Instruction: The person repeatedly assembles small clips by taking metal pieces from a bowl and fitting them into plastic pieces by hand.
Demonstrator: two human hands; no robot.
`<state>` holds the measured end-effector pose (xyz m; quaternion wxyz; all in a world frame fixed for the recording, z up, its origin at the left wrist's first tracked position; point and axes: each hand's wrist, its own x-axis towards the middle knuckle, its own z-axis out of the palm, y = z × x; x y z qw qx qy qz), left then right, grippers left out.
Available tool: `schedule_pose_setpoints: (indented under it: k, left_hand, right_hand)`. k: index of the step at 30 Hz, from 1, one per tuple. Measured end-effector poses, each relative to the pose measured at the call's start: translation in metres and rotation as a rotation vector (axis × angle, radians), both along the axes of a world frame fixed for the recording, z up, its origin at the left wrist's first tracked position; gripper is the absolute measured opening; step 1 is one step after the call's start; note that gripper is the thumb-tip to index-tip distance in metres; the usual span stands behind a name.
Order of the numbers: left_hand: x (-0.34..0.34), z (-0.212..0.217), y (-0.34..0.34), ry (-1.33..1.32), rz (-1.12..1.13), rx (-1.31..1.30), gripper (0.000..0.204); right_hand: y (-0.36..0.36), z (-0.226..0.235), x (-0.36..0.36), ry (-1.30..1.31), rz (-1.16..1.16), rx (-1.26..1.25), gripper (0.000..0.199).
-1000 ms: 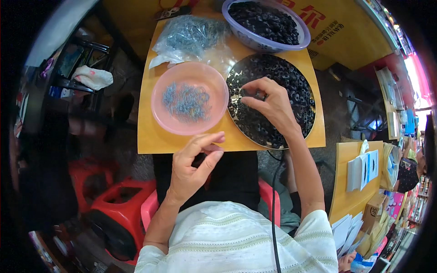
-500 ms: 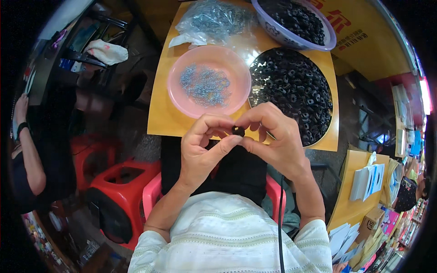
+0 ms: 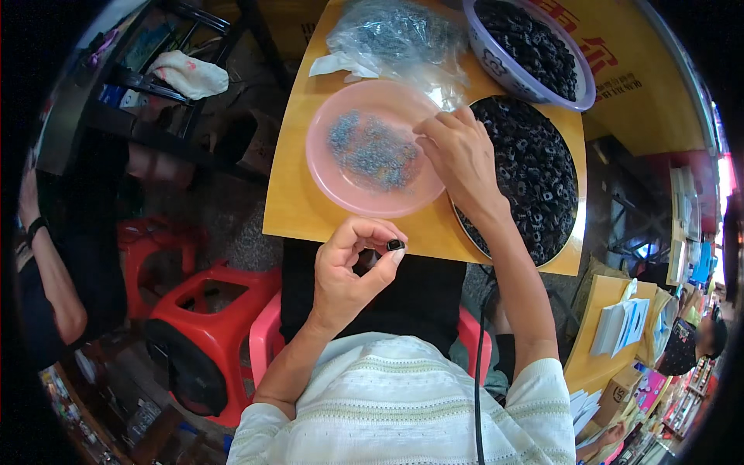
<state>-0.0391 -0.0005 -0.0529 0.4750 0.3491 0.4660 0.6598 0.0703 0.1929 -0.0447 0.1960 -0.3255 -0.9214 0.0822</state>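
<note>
My left hand (image 3: 353, 256) pinches a small, shiny black plastic piece (image 3: 395, 245) between thumb and fingertips, just off the table's near edge. Farther up, my right hand (image 3: 463, 159) hangs over the right rim of the pink bowl (image 3: 327, 190). Its fingers are bent and drawn together. Anything between their tips is too small or hidden to make out. Small silvery-blue bits (image 3: 370, 151), apparently metal, lie heaped in the bowl. To the right, partly behind my right forearm, a round tray (image 3: 575, 203) carries many black plastic pieces (image 3: 535, 167).
A clear plastic bag (image 3: 395, 35) of greyish bits lies at the table's far side. Beside it stands a purple-rimmed basin (image 3: 583, 91) full of black pieces. Red stools (image 3: 225, 310) stand on the left, where another person's forearm (image 3: 54, 279) shows. A black cable (image 3: 479, 387) runs down my front.
My right hand has left the black piece and moved up over the pink bowl. The left hand still holds the piece, slightly lower. The whole view has shifted a little.
</note>
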Motion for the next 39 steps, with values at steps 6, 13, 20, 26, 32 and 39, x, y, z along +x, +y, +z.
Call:
schedule_pose_setpoints:
  k: [6, 13, 20, 26, 32, 39]
  left_hand:
    - [-0.007, -0.003, 0.002, 0.006, 0.006, -0.03, 0.021]
    - [-0.008, -0.002, 0.001, -0.092, 0.016, -0.007, 0.019]
    - [-0.013, 0.006, 0.003, -0.077, 0.068, -0.009, 0.017]
    - [-0.011, 0.012, -0.002, -0.044, 0.061, -0.028, 0.02]
    - [-0.005, 0.02, -0.004, 0.366, 0.063, 0.048, 0.019]
    - [0.003, 0.019, -0.007, 0.529, -0.159, 0.198, 0.021]
  right_hand:
    - [0.018, -0.019, -0.019, -0.074, 0.05, 0.095, 0.01]
    - [0.006, -0.004, -0.014, 0.097, -0.044, -0.175, 0.01]
    - [-0.049, 0.042, 0.015, 0.536, 0.048, -0.875, 0.013]
    - [-0.083, 0.062, 0.032, 0.504, 0.152, -0.783, 0.012]
    - [-0.095, 0.07, 0.047, 0.433, 0.169, -0.638, 0.013]
    - [-0.109, 0.058, 0.081, 0.437, 0.133, -0.972, 0.015]
